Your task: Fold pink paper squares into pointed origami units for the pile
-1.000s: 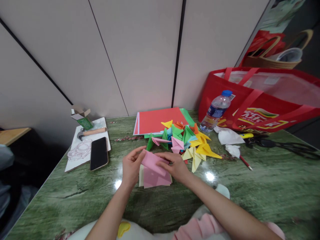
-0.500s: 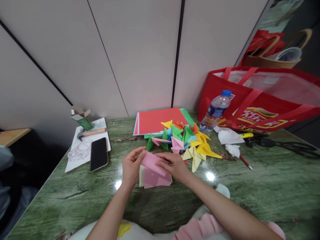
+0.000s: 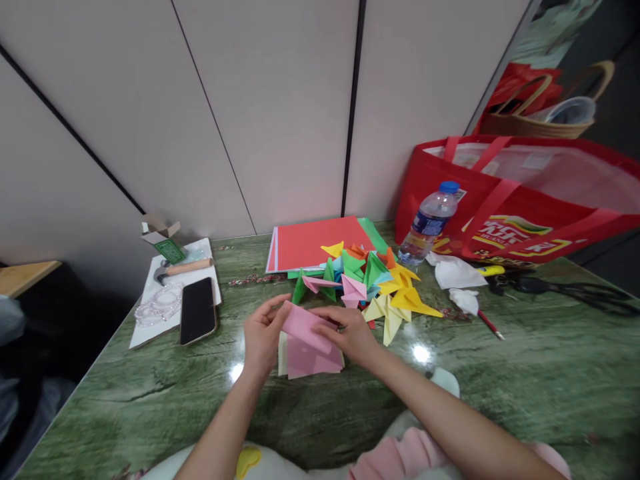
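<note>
You've got the pink sheet (image 3: pixel 304 327) at lower centre of the frame, tilted above the paper stack (image 3: pixel 314 360); can't tell if they touch. L hand (image 3: pixel 261 333) has its fingers clamped on the sheet's upper L corner; R hand (image 3: pixel 354 335) pinches the R end, thumb on the front, other tips mostly hidden. Sheet looks folded, so judging by that, square up edges & corners b4 you press. Pin w/ L, then run R thumb along the crease, middle outward, light first, firm after. Best done flat on bare table (image 3: pixel 215 393), lower L of frame, since loose squares underneath could slip. Mind your R knuckles near the folded pieces (image 3: pixel 354 288) at centre; a bump could scatter 'em.
</note>
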A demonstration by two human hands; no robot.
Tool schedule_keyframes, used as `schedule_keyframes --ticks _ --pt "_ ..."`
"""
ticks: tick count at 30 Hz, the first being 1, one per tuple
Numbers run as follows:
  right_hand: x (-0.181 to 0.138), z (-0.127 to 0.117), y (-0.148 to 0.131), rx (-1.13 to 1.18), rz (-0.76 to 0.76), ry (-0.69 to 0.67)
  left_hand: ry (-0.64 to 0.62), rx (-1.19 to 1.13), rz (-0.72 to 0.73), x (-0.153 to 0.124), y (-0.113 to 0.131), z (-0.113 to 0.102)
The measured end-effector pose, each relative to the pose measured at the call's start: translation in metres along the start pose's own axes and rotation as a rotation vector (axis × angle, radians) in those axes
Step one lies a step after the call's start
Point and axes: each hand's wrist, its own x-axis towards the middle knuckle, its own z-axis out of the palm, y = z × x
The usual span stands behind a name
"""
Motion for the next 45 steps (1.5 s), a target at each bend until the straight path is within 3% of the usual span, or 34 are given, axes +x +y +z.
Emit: schedule_keyframes --ticks 45 --pt "0.0 0.0 0.0001 -0.007 0.004 -0.004 0.037 0.018 -0.002 0.0019 -0.002 0.0"
